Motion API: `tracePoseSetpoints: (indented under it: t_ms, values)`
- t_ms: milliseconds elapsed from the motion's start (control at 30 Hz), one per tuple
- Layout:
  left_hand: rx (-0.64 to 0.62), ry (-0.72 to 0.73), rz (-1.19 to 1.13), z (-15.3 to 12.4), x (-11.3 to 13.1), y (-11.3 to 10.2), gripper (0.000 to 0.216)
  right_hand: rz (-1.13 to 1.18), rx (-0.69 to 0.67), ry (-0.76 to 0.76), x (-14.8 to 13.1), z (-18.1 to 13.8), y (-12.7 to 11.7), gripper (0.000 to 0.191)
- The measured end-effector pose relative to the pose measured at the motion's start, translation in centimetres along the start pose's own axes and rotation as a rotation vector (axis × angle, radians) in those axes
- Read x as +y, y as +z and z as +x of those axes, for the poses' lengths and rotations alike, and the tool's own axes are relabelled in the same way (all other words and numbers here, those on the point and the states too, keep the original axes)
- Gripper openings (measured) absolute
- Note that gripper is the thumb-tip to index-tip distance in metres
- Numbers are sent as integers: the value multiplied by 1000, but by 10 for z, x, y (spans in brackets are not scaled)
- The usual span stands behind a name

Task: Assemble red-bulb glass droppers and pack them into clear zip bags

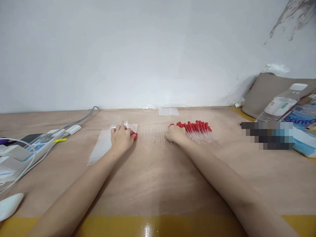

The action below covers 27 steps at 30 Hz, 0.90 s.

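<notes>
Thin clear glass dropper tubes (152,135) lie side by side in a row at the middle of the table. My right hand (176,134) is closed at the row's right end, its fingertips down on a glass tube and largely hidden. To its right lie several droppers (197,129) with red rubber bulbs on clear tubes. On the left, my left hand (121,138) is curled closed over red rubber bulbs (134,135), which stick out by its thumb side. Clear zip bags (100,148) lie under and beside that hand.
Another small clear bag (168,112) lies by the wall. A power strip (37,148) with plugs and cables runs along the left, with a white mouse-like object (10,206) nearer. At right stand a plastic bottle (278,103), a grey bin (258,92) and a blue pack (304,140).
</notes>
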<state>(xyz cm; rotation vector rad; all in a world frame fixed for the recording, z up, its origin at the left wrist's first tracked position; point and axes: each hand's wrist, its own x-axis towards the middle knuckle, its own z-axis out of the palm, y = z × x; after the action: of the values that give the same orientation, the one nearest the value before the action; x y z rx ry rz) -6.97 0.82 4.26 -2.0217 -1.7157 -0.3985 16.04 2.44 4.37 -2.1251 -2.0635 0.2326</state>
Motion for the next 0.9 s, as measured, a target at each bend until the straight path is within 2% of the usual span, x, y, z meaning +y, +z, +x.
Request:
tracePoseSetpoints:
  t_ms: [233, 367, 467, 567, 667, 767, 900]
  values:
    - [-21, 14, 51, -1, 2, 4, 26, -13, 117, -105, 17, -28, -10, 26]
    - [-17, 10, 30, -2, 8, -2, 25, -48, 218, -177, 35, -51, -13, 24]
    - [2, 33, -35, -5, 18, -7, 23, 11, 265, -272, 51, -61, -8, 22]
    - [7, 99, -262, -14, 38, -10, 22, 171, 338, -393, 65, -66, 5, 20]
    - [16, 191, -617, -31, 64, -8, 25, 298, 367, -485, 72, -70, 20, 22]
    - [-92, 264, -840, -46, 85, -3, 23, 345, 357, -569, 72, -74, 29, 22]
    - [-183, 224, -985, -49, 93, 1, 22, 333, 362, -649, 67, -77, 33, 22]
